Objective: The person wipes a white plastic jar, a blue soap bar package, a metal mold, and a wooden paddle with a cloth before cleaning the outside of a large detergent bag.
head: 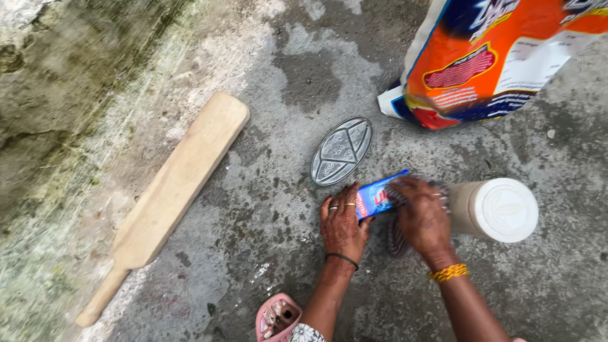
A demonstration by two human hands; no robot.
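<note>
Both hands meet low on the wet concrete floor (pixel 297 69). The left hand (pixel 342 221) lies with fingers curled round one end of a small blue wrapped bar (pixel 378 195), pinching it; the right hand (pixel 421 215) covers the bar's other end, fingers bent over it and pressed down on a dark ribbed thing beneath (what it is I cannot tell). So the bar sits between the two hands, gripped by both.

Just beyond the right hand, touching or nearly touching its knuckles, lies a cream plastic jar (pixel 497 209) on its side, white lid on; its contents do not show. Just past the left hand's fingertips lies an oval metal lid (pixel 341 151) with an embossed pattern, flat on the floor. Farther off, beyond the right hand, stands a large orange, blue and white bag (pixel 494 57), its contents hidden. Well to the left of the left hand lies a wooden paddle (pixel 171 190). Below the left forearm, a pink sandal (pixel 277 316).
</note>
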